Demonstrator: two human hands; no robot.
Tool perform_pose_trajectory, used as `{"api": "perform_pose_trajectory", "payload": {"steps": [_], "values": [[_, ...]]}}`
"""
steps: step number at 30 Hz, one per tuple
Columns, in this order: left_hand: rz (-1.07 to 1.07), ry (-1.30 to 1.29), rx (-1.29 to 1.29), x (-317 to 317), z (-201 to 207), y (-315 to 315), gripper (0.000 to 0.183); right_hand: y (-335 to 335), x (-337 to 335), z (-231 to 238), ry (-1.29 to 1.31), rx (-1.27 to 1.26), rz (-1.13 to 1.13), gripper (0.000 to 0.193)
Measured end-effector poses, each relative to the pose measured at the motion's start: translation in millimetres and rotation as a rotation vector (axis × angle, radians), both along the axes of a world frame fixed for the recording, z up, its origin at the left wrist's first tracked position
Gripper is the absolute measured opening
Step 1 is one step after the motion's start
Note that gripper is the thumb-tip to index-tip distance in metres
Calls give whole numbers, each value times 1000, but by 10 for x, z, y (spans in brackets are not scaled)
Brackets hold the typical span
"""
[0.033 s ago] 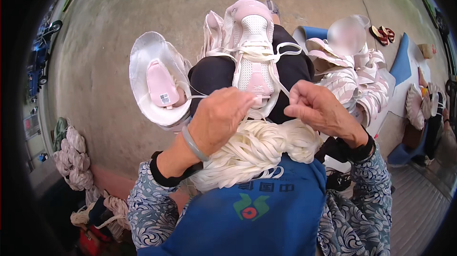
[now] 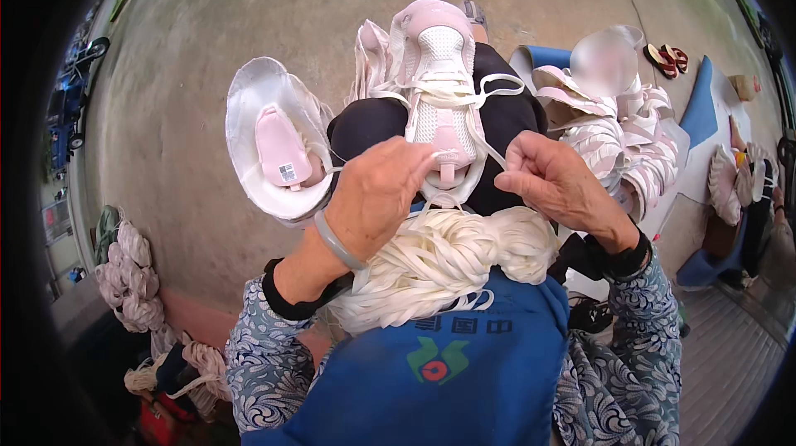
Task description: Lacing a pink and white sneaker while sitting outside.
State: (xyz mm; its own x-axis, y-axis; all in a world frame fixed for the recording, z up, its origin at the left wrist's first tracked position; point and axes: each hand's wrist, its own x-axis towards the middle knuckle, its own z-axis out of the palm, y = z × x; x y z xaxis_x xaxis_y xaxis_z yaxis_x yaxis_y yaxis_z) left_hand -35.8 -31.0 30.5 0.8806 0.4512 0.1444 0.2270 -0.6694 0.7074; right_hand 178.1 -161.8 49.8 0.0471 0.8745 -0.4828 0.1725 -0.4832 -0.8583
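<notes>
A pink and white shoe upper [image 2: 441, 42] lies lengthwise over my dark-trousered knees. Off-white shoelace [image 2: 486, 138] criss-crosses its middle, and one loop curves out to the right. My left hand [image 2: 375, 191] is closed in a pinch near the shoe's tongue [image 2: 448, 143], a lace running by its fingers. On the other side my right hand [image 2: 557, 179] is closed, its thumb and forefinger on a lace strand that leads up to the upper. The pinched lace ends are hard to see. Below both hands, a thick bundle of off-white laces [image 2: 435, 257] rests on my blue apron [image 2: 431, 400].
Another pink-lined upper [image 2: 280, 147] stands at left. Stacked uppers [image 2: 601, 143] sit at right, beside blue and white sheets [image 2: 701, 102]. Sandals [image 2: 666, 60] lie on the concrete floor [image 2: 274, 7]. More bundled uppers [image 2: 128, 280] are at the lower left. Another person's hand [image 2: 778, 206] shows at far right.
My left hand has shifted slightly up and left, uncovering more of the tongue and its pull tab. My right hand has barely moved.
</notes>
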Motion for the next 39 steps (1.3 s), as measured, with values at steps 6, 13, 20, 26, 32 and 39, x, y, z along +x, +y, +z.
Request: {"api": "perform_pose_trajectory", "payload": {"steps": [6, 13, 20, 26, 32, 39], "values": [[89, 72, 148, 165, -97, 76, 13, 46, 54, -82, 169, 77, -104, 18], [131, 275, 362, 199, -148, 85, 8, -12, 243, -146, 332, 200, -229, 24], [109, 417, 404, 287, -101, 165, 5, 42, 248, -260, 317, 255, -175, 28], [163, 290, 136, 317, -90, 174, 8, 125, 208, -293, 291, 249, -195, 24], [104, 210, 188, 337, -112, 182, 8, 219, 83, -442, -245, 570, 10, 17], [56, 118, 386, 366, -214, 180, 9, 450, -92, -388, -592, 565, -41, 13]]}}
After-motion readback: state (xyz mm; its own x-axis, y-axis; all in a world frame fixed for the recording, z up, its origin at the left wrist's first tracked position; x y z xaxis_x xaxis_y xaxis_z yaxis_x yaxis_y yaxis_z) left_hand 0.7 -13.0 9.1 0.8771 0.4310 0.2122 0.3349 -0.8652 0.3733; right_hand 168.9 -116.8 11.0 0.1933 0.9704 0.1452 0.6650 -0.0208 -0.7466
